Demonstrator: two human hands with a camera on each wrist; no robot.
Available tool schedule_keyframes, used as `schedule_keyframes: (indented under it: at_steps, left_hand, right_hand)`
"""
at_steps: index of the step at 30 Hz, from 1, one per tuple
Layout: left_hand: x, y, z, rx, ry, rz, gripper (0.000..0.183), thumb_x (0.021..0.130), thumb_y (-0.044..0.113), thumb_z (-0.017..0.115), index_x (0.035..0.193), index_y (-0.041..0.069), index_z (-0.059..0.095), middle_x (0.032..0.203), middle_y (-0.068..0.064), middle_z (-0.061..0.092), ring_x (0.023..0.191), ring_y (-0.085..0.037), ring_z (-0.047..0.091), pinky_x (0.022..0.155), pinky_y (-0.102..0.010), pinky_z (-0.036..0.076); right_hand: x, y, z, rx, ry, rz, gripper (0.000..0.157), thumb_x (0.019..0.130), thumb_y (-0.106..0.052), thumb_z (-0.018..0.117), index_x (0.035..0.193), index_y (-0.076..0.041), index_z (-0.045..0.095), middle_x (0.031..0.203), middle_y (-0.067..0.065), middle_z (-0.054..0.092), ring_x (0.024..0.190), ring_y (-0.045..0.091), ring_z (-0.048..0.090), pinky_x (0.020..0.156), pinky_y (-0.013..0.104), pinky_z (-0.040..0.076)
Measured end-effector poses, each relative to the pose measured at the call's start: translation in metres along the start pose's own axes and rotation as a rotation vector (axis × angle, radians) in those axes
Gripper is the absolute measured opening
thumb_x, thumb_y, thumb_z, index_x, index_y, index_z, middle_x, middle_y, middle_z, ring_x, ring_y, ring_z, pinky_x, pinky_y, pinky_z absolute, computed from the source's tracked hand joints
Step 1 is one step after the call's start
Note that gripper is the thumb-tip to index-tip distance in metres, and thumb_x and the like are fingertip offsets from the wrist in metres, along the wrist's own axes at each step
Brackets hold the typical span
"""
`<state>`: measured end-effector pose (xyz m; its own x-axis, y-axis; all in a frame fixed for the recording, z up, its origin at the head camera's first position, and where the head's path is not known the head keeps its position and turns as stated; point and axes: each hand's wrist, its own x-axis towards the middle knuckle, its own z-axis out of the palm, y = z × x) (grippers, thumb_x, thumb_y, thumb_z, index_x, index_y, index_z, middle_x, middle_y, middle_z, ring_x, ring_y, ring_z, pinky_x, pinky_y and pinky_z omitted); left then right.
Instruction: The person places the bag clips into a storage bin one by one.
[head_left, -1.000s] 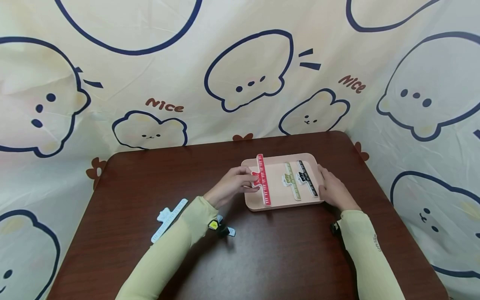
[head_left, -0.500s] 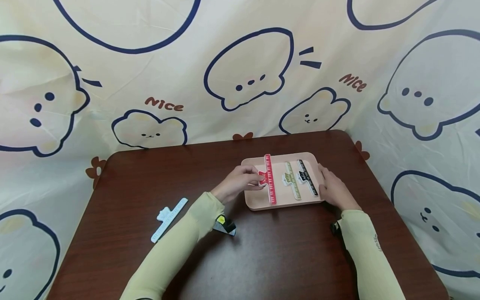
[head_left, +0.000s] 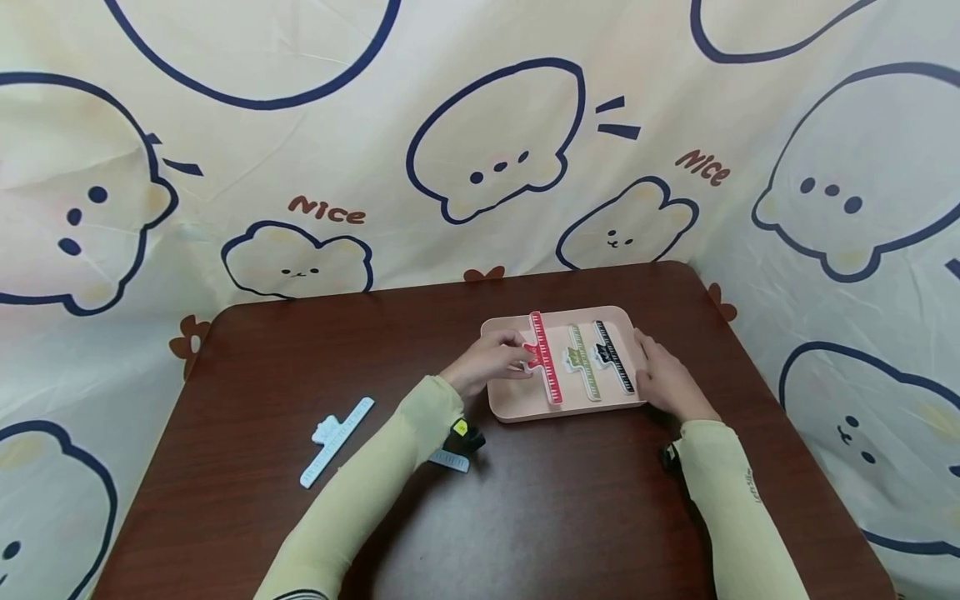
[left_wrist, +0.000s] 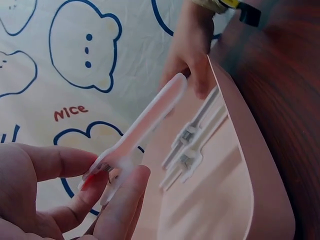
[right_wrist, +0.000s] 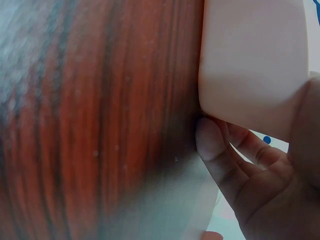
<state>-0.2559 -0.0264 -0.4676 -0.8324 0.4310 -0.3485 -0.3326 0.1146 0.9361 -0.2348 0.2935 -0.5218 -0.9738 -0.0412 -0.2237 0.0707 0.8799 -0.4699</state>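
Behind the dark wooden table (head_left: 600,517) hangs a cream cloth (head_left: 495,25) printed with blue-outlined bears and the word "Nice". My left hand (head_left: 486,364) pinches the red clip (head_left: 547,371) by its handle, over the left part of the pink tray (head_left: 517,410). Its long ruler-like bar is red with white marks; from the left wrist view its pale underside shows tilted, with a bit of metal by my fingers, which cover part of the handle. My right hand (head_left: 672,381) grips the tray's right edge by the near corner. A green clip (head_left: 586,367) and a black clip (head_left: 617,362) lie side by side in the tray. On the table to the left lies a light blue clip (head_left: 337,442); my left forearm and the black wrist device (head_left: 468,438) partly hide a second blue clip (head_left: 452,461).
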Motion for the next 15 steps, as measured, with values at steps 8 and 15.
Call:
schedule_keyframes:
  at_steps: [8,15]
  left_hand:
    - [0.01,0.0,0.005,0.006,0.024,-0.033,0.007,0.1,0.005,0.064,0.098,-0.002,0.061,0.091,-0.007,0.064,0.081,-0.016,0.067,0.101,-0.05,0.056]
    - [0.017,-0.004,0.008,0.071,0.061,-0.028,0.01,0.098,0.007,0.067,0.095,-0.003,0.066,0.092,-0.009,0.069,0.082,-0.016,0.068,0.1,-0.049,0.057]
  right_hand:
    - [-0.001,0.001,0.0,-0.004,0.008,-0.01,0.074,0.102,-0.009,0.05,0.166,-0.007,0.012,0.167,0.028,0.024,0.151,0.048,0.029,0.121,0.066,0.027]
    - [-0.001,0.002,0.0,0.008,0.016,-0.023,0.073,0.102,-0.008,0.048,0.166,-0.008,0.013,0.165,0.028,0.026,0.151,0.047,0.031,0.12,0.066,0.029]
